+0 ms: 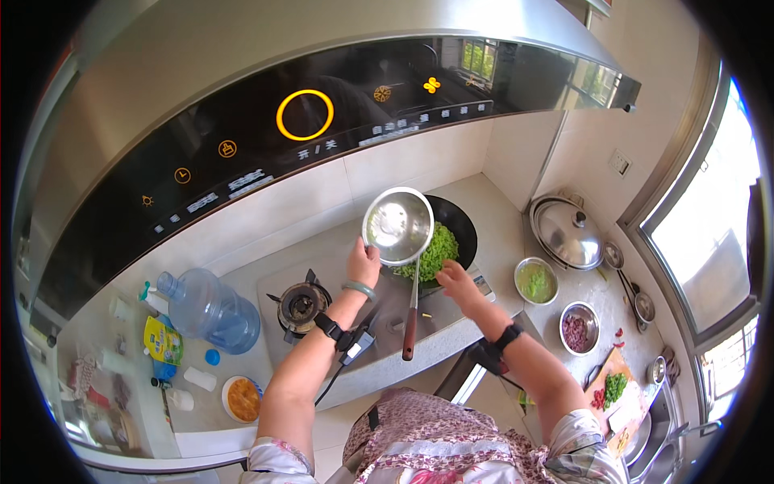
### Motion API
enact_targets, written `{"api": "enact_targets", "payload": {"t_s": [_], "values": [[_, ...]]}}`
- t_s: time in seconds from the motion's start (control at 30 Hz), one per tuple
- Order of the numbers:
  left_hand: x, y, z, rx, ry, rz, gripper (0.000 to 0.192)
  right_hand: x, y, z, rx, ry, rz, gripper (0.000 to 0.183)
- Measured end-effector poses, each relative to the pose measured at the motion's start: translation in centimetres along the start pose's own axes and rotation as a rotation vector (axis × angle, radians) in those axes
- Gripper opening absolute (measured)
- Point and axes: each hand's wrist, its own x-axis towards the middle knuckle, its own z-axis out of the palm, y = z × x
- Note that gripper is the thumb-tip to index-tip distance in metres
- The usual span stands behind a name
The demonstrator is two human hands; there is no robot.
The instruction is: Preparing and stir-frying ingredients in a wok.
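Note:
My left hand (364, 263) grips the rim of a shiny stainless steel bowl (393, 227). The bowl is tipped over the left side of a black wok (462, 227), with a few green bits on its inner wall. A heap of finely chopped green vegetable (436, 254) lies in the wok. Over the wok's near right edge, my right hand (459, 287) has loosely bent fingers, with nothing visible in them. Between my hands, a cooking utensil with a wooden handle (409, 339) slants out of the wok towards me; its head is hidden.
Left are a bare gas burner (302, 308), a large water bottle (211, 311) and a plate of orange food (243, 399). Right are a bowl of greenish liquid (536, 281), a bowl of chopped reddish meat (579, 327), a domed lid (571, 236) and a cutting board (626, 399). A range hood (351, 115) overhangs the stove.

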Motion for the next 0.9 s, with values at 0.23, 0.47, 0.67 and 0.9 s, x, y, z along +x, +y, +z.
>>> {"api": "enact_targets", "payload": {"t_s": [0.23,0.47,0.67,0.9], "values": [[1.4,4.7,-0.6,0.470,0.240,0.666,0.045,-7.6,4.2,3.7,0.299,-0.186,0.374,0.061],[4.1,1.9,1.2,0.816,0.141,0.745,0.052,-6.3,4.2,3.8,0.499,-0.364,0.338,0.043],[4.0,3.3,2.8,0.823,0.219,0.728,0.046,-7.0,3.7,2.7,0.649,-0.267,0.347,0.018],[3.5,3.1,4.6,0.907,0.176,0.921,0.049,-6.7,2.5,2.2,0.840,-0.222,0.430,0.011]]}}
